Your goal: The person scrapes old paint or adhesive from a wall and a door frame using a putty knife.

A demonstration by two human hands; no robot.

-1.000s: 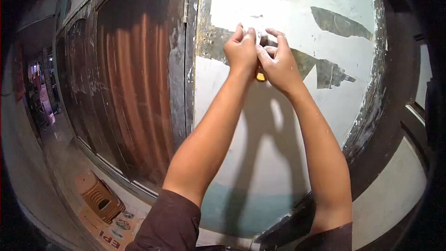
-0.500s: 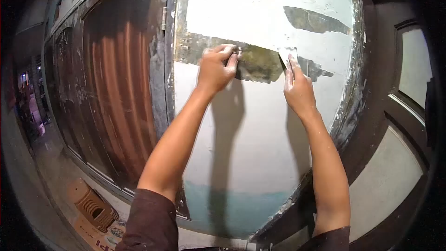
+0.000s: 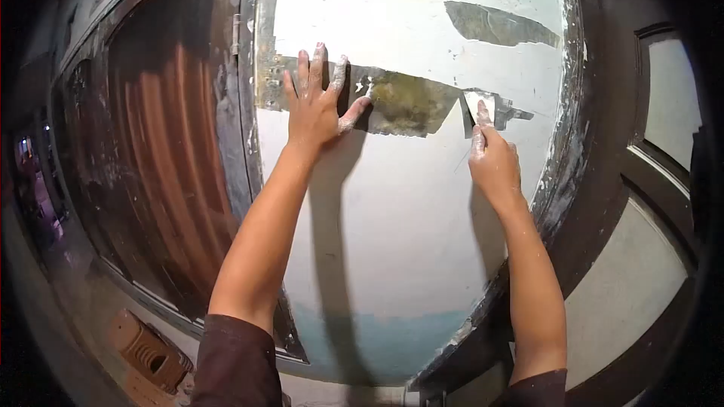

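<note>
My left hand [image 3: 317, 109] lies with fingers spread against the wall [image 3: 400, 211], over the left part of a dark bare patch [image 3: 415, 102]. White residue coats its fingertips, and small white bits stick to the patch beside the thumb. My right hand [image 3: 494, 154] grips a flat scraper [image 3: 480, 104], whose pale blade rests on the wall at the right part of the patch. White dust marks those fingers too. Peeled paint edges surround the patch.
A second bare patch [image 3: 501, 24] is higher on the wall. Left stands a dark door frame with a reddish-brown curtain [image 3: 188, 151]; at right is a panelled door [image 3: 633, 286]. Brown plastic stools [image 3: 151, 350] sit at lower left.
My left hand has moved left and its bent fingers have spread out on the wall. My right hand and the scraper have shifted slightly right and down. The view has shifted a little.
</note>
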